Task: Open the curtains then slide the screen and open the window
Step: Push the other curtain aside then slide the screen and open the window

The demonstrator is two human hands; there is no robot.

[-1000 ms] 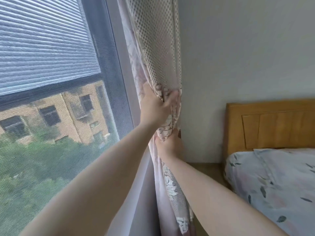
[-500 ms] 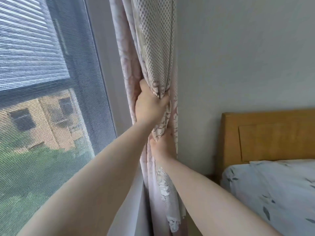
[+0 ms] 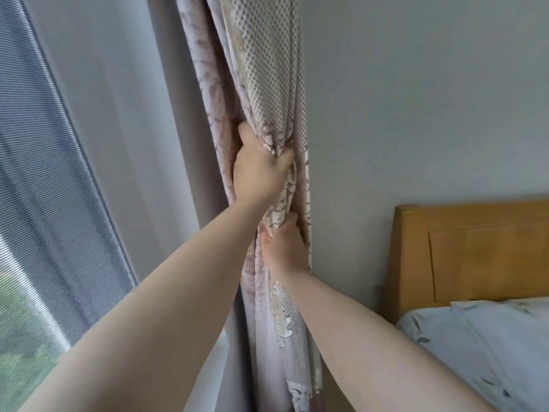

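Curtain (image 3: 267,84) fabric, patterned with small dots and pale flowers, hangs bunched into a narrow column against the grey wall (image 3: 416,99), in the corner where the wall meets the window side. 2 bare hands hold it. Left hand (image 3: 258,171) is clenched around the gathered folds, thumb up on the window side of the bundle and fingers wrapped over cloth toward the wall. Right hand (image 3: 285,245) sits directly below the left hand, touching the curtain and closed on its lower folds, with its fingertips hidden behind the cloth next to the wall. Both forearms reach up from the bottom edge toward the curtain.

Away from the wall, past the curtain, a plain grey strip of window frame (image 3: 118,129) runs upward, and beyond that the mesh screen (image 3: 44,188) covers the glass, with green blur showing through low down. On the other side of the curtain, along the wall, stands a wooden headboard (image 3: 475,254), and below it lies bedding (image 3: 490,346) with a leaf print.
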